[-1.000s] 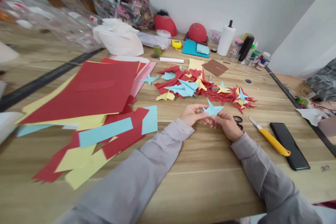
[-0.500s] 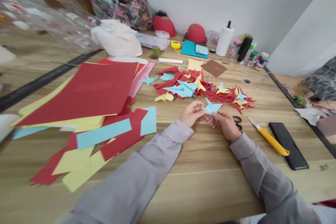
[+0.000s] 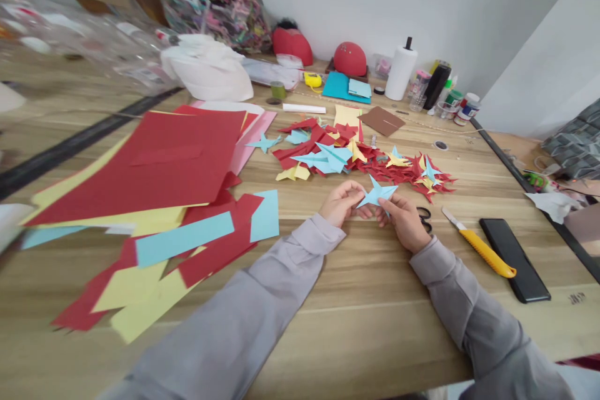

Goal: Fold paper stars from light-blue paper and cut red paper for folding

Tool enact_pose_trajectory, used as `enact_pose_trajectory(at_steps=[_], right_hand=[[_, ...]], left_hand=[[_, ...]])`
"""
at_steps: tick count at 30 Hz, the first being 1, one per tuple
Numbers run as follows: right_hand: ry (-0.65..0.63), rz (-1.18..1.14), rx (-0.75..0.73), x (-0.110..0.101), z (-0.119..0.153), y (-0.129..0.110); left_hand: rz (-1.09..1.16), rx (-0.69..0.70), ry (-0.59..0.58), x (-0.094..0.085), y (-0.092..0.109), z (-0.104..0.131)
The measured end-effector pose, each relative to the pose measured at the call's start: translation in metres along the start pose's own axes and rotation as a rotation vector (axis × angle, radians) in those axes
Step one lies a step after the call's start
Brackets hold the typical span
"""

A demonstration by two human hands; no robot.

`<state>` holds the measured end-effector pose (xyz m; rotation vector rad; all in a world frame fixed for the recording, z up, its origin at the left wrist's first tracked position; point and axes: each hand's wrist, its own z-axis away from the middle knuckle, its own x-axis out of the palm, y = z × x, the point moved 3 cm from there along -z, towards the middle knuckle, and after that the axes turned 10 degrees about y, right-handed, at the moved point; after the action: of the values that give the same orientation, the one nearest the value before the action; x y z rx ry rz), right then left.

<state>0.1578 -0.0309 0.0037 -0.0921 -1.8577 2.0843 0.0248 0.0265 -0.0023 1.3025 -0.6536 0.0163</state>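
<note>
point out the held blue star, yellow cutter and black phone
Blue star (image 3: 377, 190): head view, on its middle.
Yellow cutter (image 3: 487, 253): head view, on its handle.
Black phone (image 3: 525, 277): head view, on its upper face.

Wood-grain tabletop (image 3: 375, 331) — folded-paper heap (image 3: 328, 158), black phone (image 3: 515, 259), brown card (image 3: 382, 121)

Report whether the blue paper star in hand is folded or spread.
Folded: the blue paper star shows crease lines and sharp points.

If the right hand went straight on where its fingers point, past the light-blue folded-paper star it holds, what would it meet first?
Most likely the bare left hand, just across the held star from the right hand; depth there is hard to judge.
</note>
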Motion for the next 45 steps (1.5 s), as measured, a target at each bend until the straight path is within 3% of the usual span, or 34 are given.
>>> enact_pose_trajectory(at_steps=[11,15,23,32,45], right_hand=[[0.037,-0.004,-0.034,-0.0010,-0.0019,0.0024],[0.041,-0.025,-0.039,-0.0006,-0.0019,0.0022],[-0.019,0.082,-0.072,0.0004,-0.0010,0.0008],[-0.023,-0.038,-0.017,-0.0034,-0.0047,0.0041],[-0.044,0.038,-0.104,-0.0024,-0.0014,0.0003]], left_hand=[[-0.163,0.043,0.058,0.0018,-0.0013,0.0044],[-0.124,0.070,0.091,0.0016,-0.0019,0.0032],[-0.140,0.098,0.047,0.0015,-0.0035,0.0048],[-0.188,0.082,0.055,0.0026,-0.0025,0.0053],[-0.226,0.117,0.041,0.0065,0.0026,0.0084]])
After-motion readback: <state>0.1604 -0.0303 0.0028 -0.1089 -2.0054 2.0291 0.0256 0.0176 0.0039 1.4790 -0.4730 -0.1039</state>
